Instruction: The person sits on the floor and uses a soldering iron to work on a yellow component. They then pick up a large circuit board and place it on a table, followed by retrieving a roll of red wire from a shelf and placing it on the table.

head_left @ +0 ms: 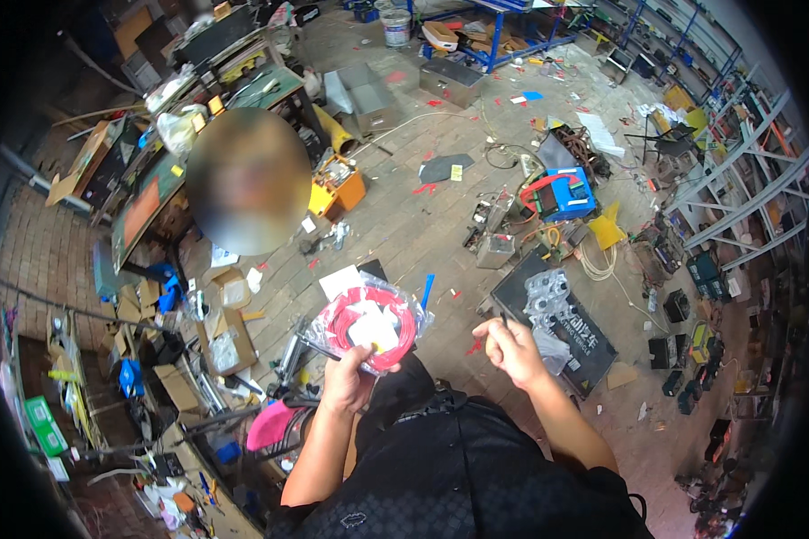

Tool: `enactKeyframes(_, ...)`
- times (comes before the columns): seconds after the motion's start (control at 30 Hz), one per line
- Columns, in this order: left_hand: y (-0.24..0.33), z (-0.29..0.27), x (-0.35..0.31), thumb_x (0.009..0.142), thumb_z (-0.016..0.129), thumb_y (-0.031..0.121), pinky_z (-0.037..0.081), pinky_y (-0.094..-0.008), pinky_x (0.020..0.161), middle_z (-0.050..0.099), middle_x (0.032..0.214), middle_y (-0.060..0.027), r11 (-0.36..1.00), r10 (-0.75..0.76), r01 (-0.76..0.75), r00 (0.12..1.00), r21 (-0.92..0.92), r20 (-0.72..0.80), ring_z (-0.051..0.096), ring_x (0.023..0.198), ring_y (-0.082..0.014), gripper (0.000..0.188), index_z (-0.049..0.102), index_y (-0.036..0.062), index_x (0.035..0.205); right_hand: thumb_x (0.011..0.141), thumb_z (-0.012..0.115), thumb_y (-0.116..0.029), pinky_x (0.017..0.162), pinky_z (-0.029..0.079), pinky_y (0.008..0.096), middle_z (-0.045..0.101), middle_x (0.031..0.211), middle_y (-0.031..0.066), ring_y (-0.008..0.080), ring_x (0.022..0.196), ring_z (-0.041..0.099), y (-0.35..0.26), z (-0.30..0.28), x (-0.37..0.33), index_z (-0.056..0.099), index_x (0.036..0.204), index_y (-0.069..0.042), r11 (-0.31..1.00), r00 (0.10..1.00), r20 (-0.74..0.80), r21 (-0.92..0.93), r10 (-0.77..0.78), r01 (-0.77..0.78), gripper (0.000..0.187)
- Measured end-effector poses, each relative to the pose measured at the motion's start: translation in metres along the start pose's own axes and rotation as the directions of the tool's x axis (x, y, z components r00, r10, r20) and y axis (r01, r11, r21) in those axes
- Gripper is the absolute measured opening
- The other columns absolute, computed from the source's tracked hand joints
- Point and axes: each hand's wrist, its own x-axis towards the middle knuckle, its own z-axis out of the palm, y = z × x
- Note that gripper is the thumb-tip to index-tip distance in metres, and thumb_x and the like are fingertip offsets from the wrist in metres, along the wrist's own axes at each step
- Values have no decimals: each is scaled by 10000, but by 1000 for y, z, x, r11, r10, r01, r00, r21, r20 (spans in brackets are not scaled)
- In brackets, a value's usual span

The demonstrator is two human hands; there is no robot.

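My left hand (347,381) is closed on a coil of red wire (408,334) in a clear plastic bag, its thumb resting on top near a white label (368,329). The bagged coil lies in front of my body, at about waist height. To the right, and apart from the coil, my right hand (511,352) is pinched round a thin dark stick-like thing (503,318). Only its tip shows, so I cannot tell its kind. Both forearms reach in from below, past my black shirt (458,472).
Right of me, a dark printed board (593,355) on the floor bears clear plastic packages (548,301). Farther off stand a blue machine (566,193) and an orange box (340,190). Cardboard boxes (229,341) lie at left. Metal racks (737,198) line the right; scraps and cables litter the floor.
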Motion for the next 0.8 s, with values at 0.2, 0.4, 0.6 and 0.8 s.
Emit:
enactKeyframes(0.2, 28, 7, 138, 860, 558, 1, 657, -511, 731, 654, 1194, -206, 986, -152, 153, 988, 68, -20, 712, 1001, -373, 527, 467, -67, 1375, 1118, 448, -273, 513, 371, 226, 518, 644, -26, 46, 555, 439, -32, -61, 115, 688, 1071, -14, 998, 988, -146, -24, 59, -64, 357)
enactKeyframes(0.4, 87, 30, 323, 897, 589, -8, 666, -503, 718, 662, 1186, -174, 955, -278, 263, 954, 134, 110, 722, 977, -349, 483, 482, -28, 1368, 1103, 472, -279, 509, 359, 230, 533, 660, -20, 56, 561, 454, -70, -101, 232, 683, 1080, 8, 990, 875, -471, -26, 113, -142, 358)
enactKeyframes(0.6, 154, 103, 494, 927, 552, 0, 661, -503, 740, 665, 1165, -173, 938, -309, 276, 940, 209, 146, 718, 979, -334, 424, 502, -27, 1347, 1079, 492, -249, 488, 355, 251, 540, 664, -11, 74, 533, 457, -126, -121, 338, 677, 1083, 13, 989, 829, -540, 70, 147, -130, 321)
enactKeyframes(0.8, 169, 179, 664, 920, 564, 27, 664, -498, 725, 653, 1206, -168, 935, -303, 273, 947, 224, 110, 712, 1017, -340, 455, 489, -7, 1368, 1052, 560, -272, 494, 369, 245, 548, 687, -23, 65, 563, 484, -146, -183, 487, 700, 1033, 8, 959, 794, -574, 281, 203, -42, 313)
